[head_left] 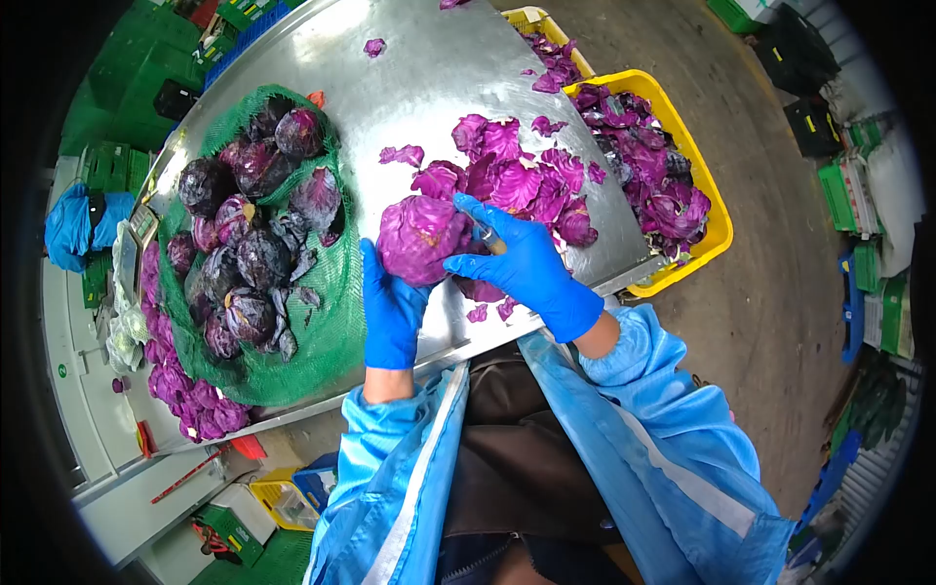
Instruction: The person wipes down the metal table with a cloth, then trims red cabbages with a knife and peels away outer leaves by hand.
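A trimmed red cabbage [421,240] rests in my left hand [393,314], whose blue-gloved fingers curl around its left side and underside. My right hand [526,268], also in a blue glove, is closed around a small knife [493,242]. Only its tan handle end shows clearly, and the blade is mostly hidden. The thumb and fingertips of that hand reach the cabbage's right side. Beyond both hands, loose purple cabbage leaves [515,185] lie piled on the metal table [390,97].
A green mesh net [327,336] at left holds several untrimmed cabbages [261,258]. Stripped cabbages [185,398] line the table's left edge. Off the right edge, a yellow crate [719,210] is full of leaves, with another yellow crate [531,18] behind.
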Demonstrator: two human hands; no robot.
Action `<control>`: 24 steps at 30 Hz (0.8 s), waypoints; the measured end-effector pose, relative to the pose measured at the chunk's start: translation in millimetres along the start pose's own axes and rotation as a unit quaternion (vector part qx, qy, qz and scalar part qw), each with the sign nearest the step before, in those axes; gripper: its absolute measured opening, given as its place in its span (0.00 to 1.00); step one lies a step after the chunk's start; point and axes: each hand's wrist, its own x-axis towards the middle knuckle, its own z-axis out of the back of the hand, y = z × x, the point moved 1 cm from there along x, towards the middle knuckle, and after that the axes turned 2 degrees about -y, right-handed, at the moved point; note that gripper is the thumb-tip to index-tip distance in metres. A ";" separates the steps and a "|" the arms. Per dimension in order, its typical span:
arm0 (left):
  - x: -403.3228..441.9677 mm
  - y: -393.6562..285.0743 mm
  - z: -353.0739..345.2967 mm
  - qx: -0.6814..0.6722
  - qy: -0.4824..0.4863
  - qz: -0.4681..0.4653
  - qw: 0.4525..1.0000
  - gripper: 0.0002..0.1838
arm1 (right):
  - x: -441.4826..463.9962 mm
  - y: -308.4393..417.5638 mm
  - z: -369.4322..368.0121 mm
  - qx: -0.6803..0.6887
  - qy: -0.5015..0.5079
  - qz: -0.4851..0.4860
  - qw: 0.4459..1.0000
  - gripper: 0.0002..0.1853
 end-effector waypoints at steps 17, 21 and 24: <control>4.0 14.3 19.2 -0.023 -0.152 0.034 0.988 0.35 | 5.7 -12.0 4.1 -0.089 0.015 0.109 0.990 0.23; 1.4 17.7 21.6 0.032 -0.155 0.051 0.986 0.35 | 13.2 -23.5 15.9 0.010 0.057 0.099 0.993 0.21; 1.8 21.7 23.8 0.065 -0.169 0.046 0.982 0.34 | 18.3 -15.0 28.2 -0.040 0.166 0.109 0.979 0.19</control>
